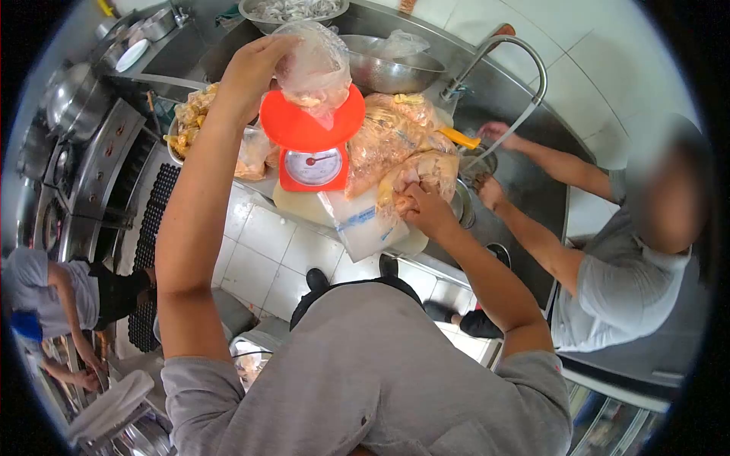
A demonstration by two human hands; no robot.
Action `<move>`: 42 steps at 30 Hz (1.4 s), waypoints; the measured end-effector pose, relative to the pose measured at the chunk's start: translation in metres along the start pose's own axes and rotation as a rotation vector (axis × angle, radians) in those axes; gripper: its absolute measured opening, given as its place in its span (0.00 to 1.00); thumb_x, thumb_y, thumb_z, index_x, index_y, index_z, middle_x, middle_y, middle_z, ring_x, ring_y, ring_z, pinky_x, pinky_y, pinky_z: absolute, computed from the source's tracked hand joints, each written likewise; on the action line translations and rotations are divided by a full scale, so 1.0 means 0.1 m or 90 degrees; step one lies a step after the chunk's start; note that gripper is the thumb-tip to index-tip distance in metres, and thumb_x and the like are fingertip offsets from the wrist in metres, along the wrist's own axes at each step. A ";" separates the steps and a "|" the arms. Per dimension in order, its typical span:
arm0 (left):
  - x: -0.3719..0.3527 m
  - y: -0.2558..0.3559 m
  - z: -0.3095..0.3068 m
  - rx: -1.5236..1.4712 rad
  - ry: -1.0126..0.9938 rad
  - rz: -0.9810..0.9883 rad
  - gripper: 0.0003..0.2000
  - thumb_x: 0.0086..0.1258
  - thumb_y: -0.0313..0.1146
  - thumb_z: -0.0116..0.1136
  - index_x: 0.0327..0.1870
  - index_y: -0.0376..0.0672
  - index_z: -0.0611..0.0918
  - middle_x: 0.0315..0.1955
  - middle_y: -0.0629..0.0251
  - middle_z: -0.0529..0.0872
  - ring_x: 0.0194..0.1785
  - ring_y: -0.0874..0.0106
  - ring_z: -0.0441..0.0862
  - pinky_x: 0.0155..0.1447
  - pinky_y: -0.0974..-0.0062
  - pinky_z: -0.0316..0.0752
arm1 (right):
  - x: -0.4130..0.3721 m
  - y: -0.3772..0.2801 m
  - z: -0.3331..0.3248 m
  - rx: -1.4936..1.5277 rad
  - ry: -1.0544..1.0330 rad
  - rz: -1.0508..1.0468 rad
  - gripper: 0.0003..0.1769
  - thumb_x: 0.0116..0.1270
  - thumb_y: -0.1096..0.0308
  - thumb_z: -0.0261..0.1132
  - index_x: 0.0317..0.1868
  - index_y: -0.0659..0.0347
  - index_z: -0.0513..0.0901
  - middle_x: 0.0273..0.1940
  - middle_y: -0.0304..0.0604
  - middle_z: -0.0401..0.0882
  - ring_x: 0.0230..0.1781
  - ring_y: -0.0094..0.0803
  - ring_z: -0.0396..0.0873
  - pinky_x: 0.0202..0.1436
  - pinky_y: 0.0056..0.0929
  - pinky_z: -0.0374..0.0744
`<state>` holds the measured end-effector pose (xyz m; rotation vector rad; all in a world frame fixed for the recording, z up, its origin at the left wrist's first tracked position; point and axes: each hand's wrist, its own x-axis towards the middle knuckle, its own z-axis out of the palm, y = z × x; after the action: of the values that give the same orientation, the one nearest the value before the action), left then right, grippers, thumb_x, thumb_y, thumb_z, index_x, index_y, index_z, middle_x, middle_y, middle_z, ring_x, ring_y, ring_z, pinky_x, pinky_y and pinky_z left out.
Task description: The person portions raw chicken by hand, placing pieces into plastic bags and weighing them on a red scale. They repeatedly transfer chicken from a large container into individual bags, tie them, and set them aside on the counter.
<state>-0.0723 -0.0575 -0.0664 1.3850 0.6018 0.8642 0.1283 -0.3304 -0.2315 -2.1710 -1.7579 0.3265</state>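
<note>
My left hand [258, 64] pinches the rim of a clear plastic bag [312, 64]. A little pale food lies in the bag's lower end, which rests on the orange-red pan [285, 125] of a kitchen scale. Below the pan is the scale's round white dial [313, 166]. My right hand [427, 209] is at the mouth of a large clear bag [432, 173] full of pale orange food pieces, its fingers curled around some of them. More filled bags [384, 140] lie beside the scale, over a white cutting board [300, 204].
At the right, a co-worker [631, 266] holds both hands under the faucet [525, 53] at the sink. Metal bowls [391, 72] stand behind the scale. A bowl of yellowish food [182, 137] sits left of it. Another person [57, 296] works near the stove at far left.
</note>
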 end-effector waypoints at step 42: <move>0.10 0.19 0.05 0.095 0.064 0.013 0.12 0.66 0.39 0.52 0.39 0.40 0.83 0.22 0.71 0.76 0.23 0.80 0.72 0.24 0.81 0.65 | 1.59 -1.42 -1.83 0.234 -0.007 -0.176 0.16 0.63 0.55 0.60 0.43 0.58 0.82 0.31 0.33 0.80 0.25 0.21 0.74 0.31 0.24 0.73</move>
<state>-0.0655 -0.0530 -0.0457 1.4896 0.7429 0.9248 0.1033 -0.1687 -0.0034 -1.6550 -1.8083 0.5425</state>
